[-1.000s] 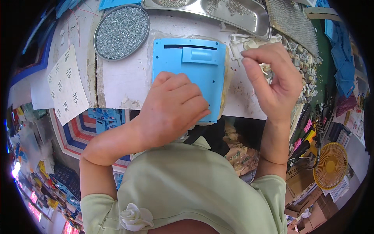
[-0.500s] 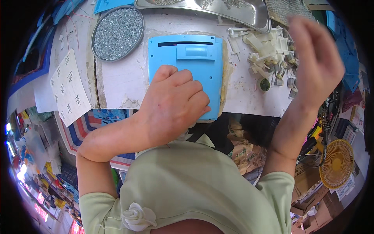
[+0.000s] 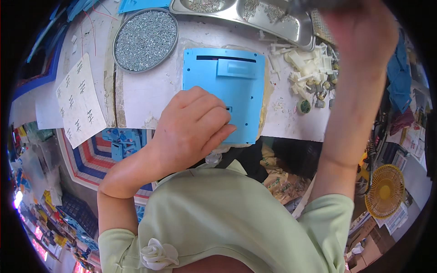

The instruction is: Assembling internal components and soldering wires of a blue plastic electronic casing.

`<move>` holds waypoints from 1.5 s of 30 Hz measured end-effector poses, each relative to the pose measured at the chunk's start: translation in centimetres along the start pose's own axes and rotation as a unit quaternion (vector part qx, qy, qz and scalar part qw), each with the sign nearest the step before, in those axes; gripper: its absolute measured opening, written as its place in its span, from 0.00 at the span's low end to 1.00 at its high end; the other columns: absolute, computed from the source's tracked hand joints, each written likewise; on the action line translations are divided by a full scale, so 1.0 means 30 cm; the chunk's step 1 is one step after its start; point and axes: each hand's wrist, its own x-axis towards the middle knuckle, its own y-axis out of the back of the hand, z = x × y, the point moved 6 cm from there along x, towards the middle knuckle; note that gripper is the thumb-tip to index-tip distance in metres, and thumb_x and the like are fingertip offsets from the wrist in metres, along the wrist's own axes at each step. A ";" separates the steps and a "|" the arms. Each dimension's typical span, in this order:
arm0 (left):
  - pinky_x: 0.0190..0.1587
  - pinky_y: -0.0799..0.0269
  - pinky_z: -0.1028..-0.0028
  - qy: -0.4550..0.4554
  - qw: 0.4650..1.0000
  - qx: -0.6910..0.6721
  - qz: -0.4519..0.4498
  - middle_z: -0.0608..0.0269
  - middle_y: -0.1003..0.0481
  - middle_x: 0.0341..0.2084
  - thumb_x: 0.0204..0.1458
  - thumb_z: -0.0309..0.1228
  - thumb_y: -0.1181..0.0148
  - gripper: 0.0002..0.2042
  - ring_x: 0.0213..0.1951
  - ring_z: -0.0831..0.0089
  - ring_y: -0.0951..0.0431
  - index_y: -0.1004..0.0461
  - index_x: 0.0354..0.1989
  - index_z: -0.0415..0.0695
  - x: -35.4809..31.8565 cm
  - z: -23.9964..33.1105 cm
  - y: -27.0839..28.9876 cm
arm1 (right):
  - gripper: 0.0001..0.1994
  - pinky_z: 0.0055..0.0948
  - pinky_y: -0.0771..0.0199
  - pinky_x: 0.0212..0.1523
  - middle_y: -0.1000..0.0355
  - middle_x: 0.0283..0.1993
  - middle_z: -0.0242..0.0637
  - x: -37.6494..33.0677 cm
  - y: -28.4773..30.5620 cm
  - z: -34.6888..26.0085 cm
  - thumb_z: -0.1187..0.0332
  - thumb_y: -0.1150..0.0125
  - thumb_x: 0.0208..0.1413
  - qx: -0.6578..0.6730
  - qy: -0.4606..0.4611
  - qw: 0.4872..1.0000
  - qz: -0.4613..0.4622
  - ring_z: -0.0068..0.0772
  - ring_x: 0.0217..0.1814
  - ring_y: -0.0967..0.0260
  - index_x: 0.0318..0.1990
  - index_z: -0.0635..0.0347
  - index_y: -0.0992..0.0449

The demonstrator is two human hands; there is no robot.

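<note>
A light blue plastic casing point(image 3: 243, 91) lies flat on the bench, with a long slot along its far edge and small screw holes. Over its near left part rests my left hand point(image 3: 193, 125), fingers curled and pinched together; whatever they hold is hidden. My right hand point(image 3: 366, 36) is raised at the far right, smeared by motion. Its fingers are closed around a dark elongated tool point(image 3: 321, 5), too blurred to name and partly cut off by the frame's upper rim. Beyond the casing stands a steel tray point(image 3: 236, 16) with compartments of small metal parts.
A round dish full of silver screws point(image 3: 145, 41) stands at the far left. Right of the casing lie heaped white plastic parts point(image 3: 314, 68) and a small green roll point(image 3: 303, 107). A handwritten paper sheet point(image 3: 82, 100) hangs over the bench edge. At lower right is a yellow fan point(image 3: 385, 191).
My right hand has moved up and away, and a dark tool now shows in it. My left hand has shifted slightly toward the casing's left edge, its fingers still curled.
</note>
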 end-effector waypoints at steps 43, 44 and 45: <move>0.32 0.28 0.64 -0.108 0.992 -0.002 0.061 0.62 0.31 0.23 0.43 0.25 0.38 0.07 0.30 0.61 0.26 0.29 0.29 0.44 0.114 0.013 -0.074 | 0.18 0.30 0.29 0.29 0.39 0.22 0.28 -0.346 -0.323 0.001 0.63 0.39 0.65 -0.004 0.022 0.983 0.182 0.24 0.23 0.43 0.58 0.54 0.35; 0.32 0.27 0.65 -0.113 0.992 0.001 0.060 0.62 0.31 0.23 0.43 0.25 0.38 0.06 0.30 0.62 0.26 0.29 0.29 0.44 0.116 0.021 -0.075 | 0.18 0.30 0.30 0.29 0.39 0.22 0.28 -0.347 -0.325 0.003 0.63 0.38 0.65 -0.008 0.013 0.981 0.191 0.24 0.22 0.43 0.57 0.54 0.35; 0.32 0.27 0.66 -0.118 0.991 0.004 0.060 0.63 0.32 0.23 0.44 0.26 0.39 0.06 0.30 0.62 0.26 0.29 0.29 0.44 0.118 0.028 -0.075 | 0.18 0.30 0.30 0.28 0.39 0.22 0.28 -0.349 -0.327 0.006 0.63 0.37 0.64 -0.012 0.004 0.979 0.201 0.24 0.22 0.43 0.57 0.54 0.35</move>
